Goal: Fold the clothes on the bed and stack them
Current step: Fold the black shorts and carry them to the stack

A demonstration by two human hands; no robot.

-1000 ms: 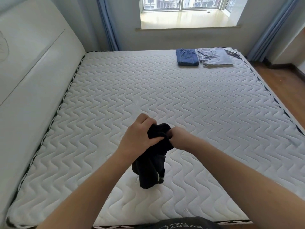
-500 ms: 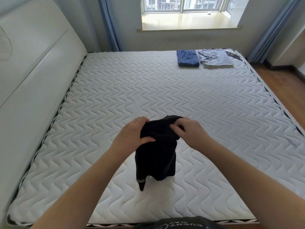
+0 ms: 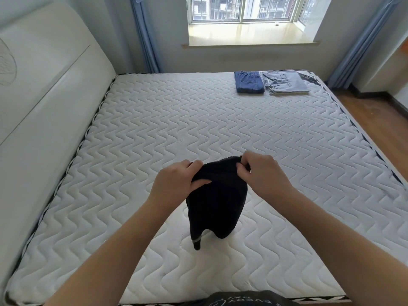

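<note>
Step in hand, by appearance: opening out black garment [image 3: 217, 204] before folding. Left hand [image 3: 176, 186] and right hand [image 3: 262, 173] each pinch top edge, thumbs over cloth; garment hangs above near part of mattress [image 3: 154, 129], lower end close to surface. Next move likely needs: spread hands apart, lay cloth flat, smooth. Containers: none visible. Folded blue jeans [image 3: 249, 81] and folded grey garment [image 3: 287, 83] lie side by side at far right corner, well apart from hands.

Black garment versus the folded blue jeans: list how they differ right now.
The black garment hangs unfolded from both hands, left hand and right hand, pinching its top edge; the folded blue jeans lie flat, untouched. The black garment is near the person; the jeans sit at the mattress's far edge. Both are dark clothing.
</note>
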